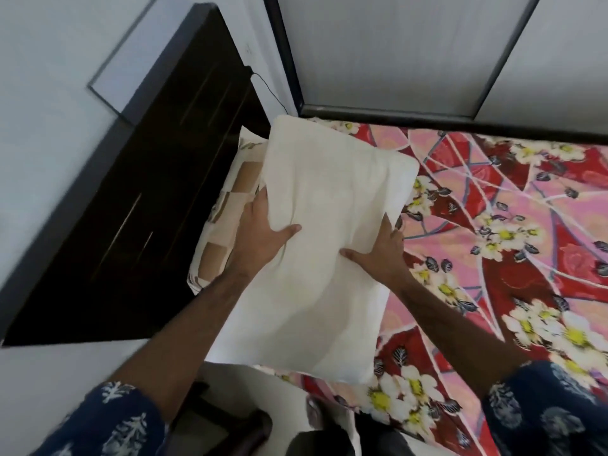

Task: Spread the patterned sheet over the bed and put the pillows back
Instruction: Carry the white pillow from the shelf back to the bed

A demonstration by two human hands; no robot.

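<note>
The cream pillow lies with its long axis running away from the person toward the headboard corner. Left hand and right hand grip its sides, fingers seemingly tucked beneath, over the patterned sheet.

A home bedroom: a bed under a flowered sheet, pillows stacked against a dark wooden headboard, and pale walls close around it
</note>
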